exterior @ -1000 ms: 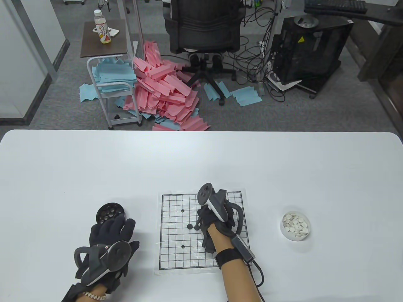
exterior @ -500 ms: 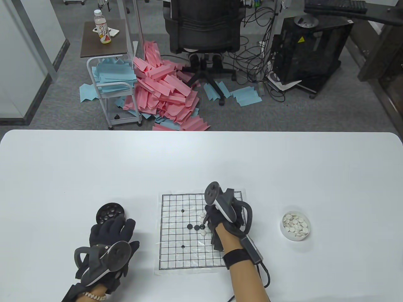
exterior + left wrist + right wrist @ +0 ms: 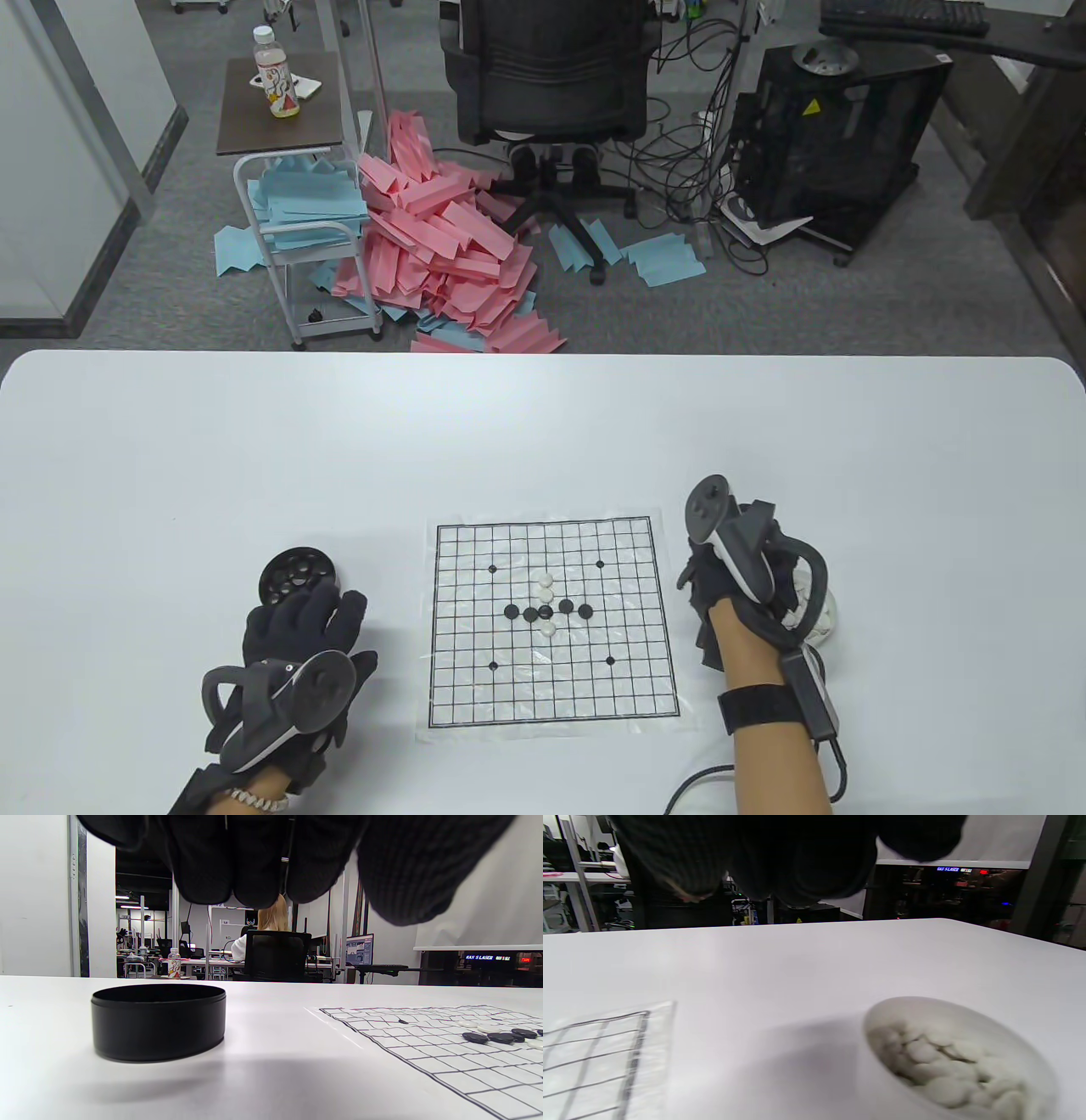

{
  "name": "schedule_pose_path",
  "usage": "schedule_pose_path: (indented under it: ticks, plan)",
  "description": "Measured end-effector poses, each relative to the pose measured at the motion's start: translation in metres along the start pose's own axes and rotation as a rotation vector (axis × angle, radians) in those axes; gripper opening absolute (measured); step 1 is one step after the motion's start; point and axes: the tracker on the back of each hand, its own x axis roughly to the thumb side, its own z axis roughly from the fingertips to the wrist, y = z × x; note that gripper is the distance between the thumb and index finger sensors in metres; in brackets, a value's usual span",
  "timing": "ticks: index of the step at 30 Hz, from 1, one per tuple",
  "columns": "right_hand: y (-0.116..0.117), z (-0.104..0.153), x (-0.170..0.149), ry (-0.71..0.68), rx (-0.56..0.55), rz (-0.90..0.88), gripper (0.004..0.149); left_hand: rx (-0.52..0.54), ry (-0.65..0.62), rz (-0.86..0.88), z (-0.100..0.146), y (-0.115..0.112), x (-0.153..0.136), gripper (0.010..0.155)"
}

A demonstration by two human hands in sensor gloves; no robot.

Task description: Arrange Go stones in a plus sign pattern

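The left hand [image 3: 293, 654] is lying flat on the table [image 3: 543, 424], fingers spread, holding nothing. Farther off, the right hand [image 3: 747, 586] is hovering over the white bowl [image 3: 967, 1056]; its grip cannot be told. Stones [image 3: 547, 607] are sitting mid-board [image 3: 475, 679].

Lighting even, bright, overhead.
Table [image 3: 543, 424] shows mild glare; right wrist view blurred, white bowl [image 3: 967, 1065] soft; gloves cast soft shadows.
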Motion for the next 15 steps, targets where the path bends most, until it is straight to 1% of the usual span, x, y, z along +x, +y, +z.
schedule_pose_path:
  ticks: [3, 4, 7, 12, 15]
  plan:
    - [0.002, -0.004, -0.021, 0.038, 0.009, 0.030, 0.050, -0.002, 0.003, 0.002, 0.000, 0.000, 0.000, 0.072]
    - [0.004, -0.005, -0.030, 0.055, 0.021, 0.054, 0.049, -0.002, 0.003, 0.002, 0.000, 0.000, 0.000, 0.072]
    - [0.014, -0.008, -0.046, 0.074, 0.052, 0.114, 0.048, -0.003, 0.003, 0.002, 0.000, 0.000, 0.000, 0.072]
    - [0.036, -0.009, -0.060, 0.075, 0.116, 0.188, 0.046, -0.006, 0.002, 0.001, 0.000, 0.000, 0.001, 0.072]
    - [0.047, -0.010, -0.064, 0.071, 0.145, 0.185, 0.047, -0.006, 0.002, 0.002, 0.000, 0.000, 0.001, 0.072]
